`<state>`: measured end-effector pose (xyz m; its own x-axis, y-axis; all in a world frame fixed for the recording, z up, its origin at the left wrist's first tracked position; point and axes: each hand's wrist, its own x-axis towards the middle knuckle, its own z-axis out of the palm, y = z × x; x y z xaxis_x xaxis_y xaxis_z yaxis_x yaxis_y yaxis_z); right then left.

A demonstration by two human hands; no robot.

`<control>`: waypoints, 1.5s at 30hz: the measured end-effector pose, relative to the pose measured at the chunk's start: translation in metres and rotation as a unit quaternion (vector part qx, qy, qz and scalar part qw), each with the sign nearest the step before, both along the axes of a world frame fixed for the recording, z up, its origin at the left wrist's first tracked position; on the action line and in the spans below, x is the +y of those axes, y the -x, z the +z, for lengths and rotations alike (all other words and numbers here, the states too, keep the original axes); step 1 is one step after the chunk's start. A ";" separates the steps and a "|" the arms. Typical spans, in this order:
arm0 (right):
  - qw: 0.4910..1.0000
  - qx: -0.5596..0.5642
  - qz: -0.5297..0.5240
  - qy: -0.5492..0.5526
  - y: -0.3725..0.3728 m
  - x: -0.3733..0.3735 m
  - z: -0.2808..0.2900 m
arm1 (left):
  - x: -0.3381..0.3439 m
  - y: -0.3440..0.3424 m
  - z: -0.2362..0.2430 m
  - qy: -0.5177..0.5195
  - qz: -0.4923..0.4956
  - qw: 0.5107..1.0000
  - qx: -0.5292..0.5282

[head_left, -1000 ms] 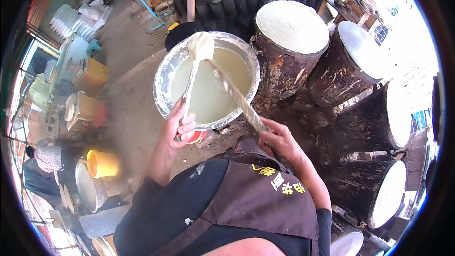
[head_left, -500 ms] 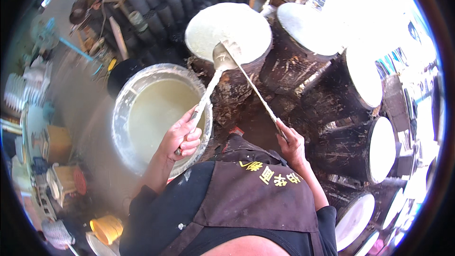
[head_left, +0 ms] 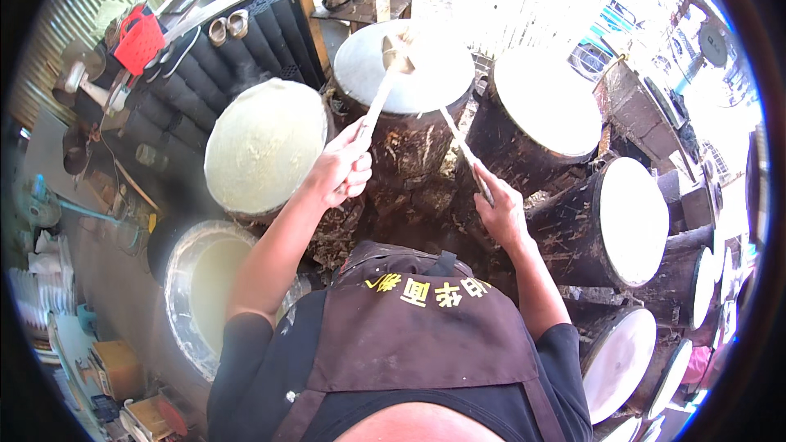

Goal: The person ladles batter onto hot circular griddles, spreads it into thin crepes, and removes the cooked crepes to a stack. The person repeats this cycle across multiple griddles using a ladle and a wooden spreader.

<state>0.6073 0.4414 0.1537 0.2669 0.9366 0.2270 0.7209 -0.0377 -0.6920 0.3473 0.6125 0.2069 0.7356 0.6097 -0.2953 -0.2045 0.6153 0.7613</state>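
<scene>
My left hand [head_left: 342, 168] is closed on the handle of a batter-coated ladle [head_left: 396, 60], whose head is over the top of the middle round drum [head_left: 363, 76]. My right hand [head_left: 499, 203] grips a long, thin, pale-coated stick [head_left: 461, 144], pointed up toward that drum's front rim. Left of my hands, another drum top [head_left: 264, 151] carries a cream, lumpy layer. A wide tub [head_left: 217, 274] of pale batter stands lower left, partly behind my left forearm.
More dark drums with white tops [head_left: 630, 221] curve down my right side. Behind are black honeycombed cylinders [head_left: 188, 74], a red basket [head_left: 139, 41] and a wooden stand [head_left: 383, 2]. A box [head_left: 116, 364] and stacked white items [head_left: 41, 295] sit far left.
My view has swung right, away from the tub. The ladle and stick have travelled from over the tub, past one drum, to the middle drum, and their far ends have moved apart.
</scene>
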 end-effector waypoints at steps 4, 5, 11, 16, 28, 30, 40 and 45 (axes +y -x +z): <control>0.999 -0.023 -0.032 0.010 -0.056 0.046 0.011 | 0.047 -0.100 -0.020 -0.165 0.026 0.973 0.158; 0.999 -0.035 -0.038 0.012 -0.066 0.057 0.008 | 0.061 -0.115 -0.032 -0.211 0.025 0.958 0.192; 0.989 -0.094 -0.088 0.076 -0.100 0.109 -0.046 | 0.123 -0.174 -0.119 -0.556 0.161 0.736 0.353; 0.986 -0.093 -0.100 0.099 -0.104 0.118 -0.085 | 0.151 -0.154 -0.061 -0.574 0.074 0.631 0.516; 0.989 0.087 -0.120 -0.017 -0.076 0.133 -0.105 | 0.190 -0.044 0.045 -0.380 0.252 0.859 0.235; 0.979 0.136 -0.147 0.034 -0.067 0.130 -0.086 | 0.156 -0.017 0.052 -0.336 0.229 0.898 0.169; 0.985 0.107 -0.134 0.018 -0.049 0.229 -0.096 | 0.043 0.143 0.063 -0.232 0.353 0.906 -0.028; 0.975 0.119 -0.189 -0.018 -0.073 0.235 -0.096 | -0.011 0.224 0.068 -0.223 0.398 0.884 -0.104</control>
<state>0.6805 0.6767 0.0580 0.6399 0.7542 0.1472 0.4796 -0.2423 -0.8434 0.1229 0.6011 0.2747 0.0317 0.9802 0.1952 -0.6016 -0.1373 0.7869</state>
